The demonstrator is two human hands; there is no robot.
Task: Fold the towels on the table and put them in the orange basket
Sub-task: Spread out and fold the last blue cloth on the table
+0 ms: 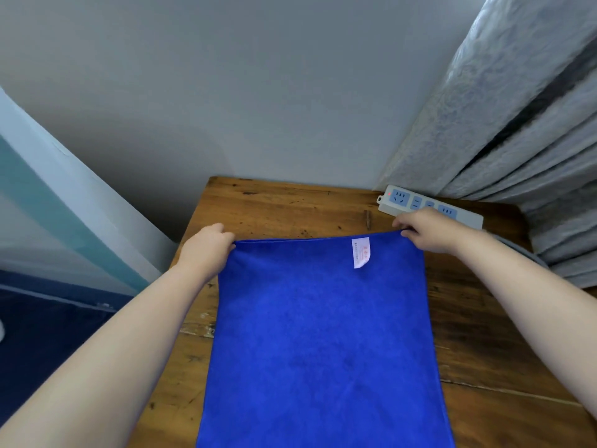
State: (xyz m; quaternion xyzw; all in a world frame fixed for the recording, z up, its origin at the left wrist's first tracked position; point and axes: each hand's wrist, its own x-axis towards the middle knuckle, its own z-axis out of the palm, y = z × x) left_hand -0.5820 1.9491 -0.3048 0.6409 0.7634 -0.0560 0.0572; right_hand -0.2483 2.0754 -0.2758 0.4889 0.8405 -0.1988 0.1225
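A bright blue towel (323, 344) lies spread flat on the wooden table (284, 205), running from the table's middle down to the bottom of the view. A white label (361, 252) shows near its far right edge. My left hand (206, 245) pinches the towel's far left corner. My right hand (426, 229) pinches the far right corner. Both corners are held at the far edge, low over the table. No orange basket is in view.
A white power strip (429, 206) with blue sockets and a red light lies at the table's far right, just beyond my right hand. Grey curtains (517, 124) hang at the right. A grey wall stands behind the table; its left edge drops to a dark floor.
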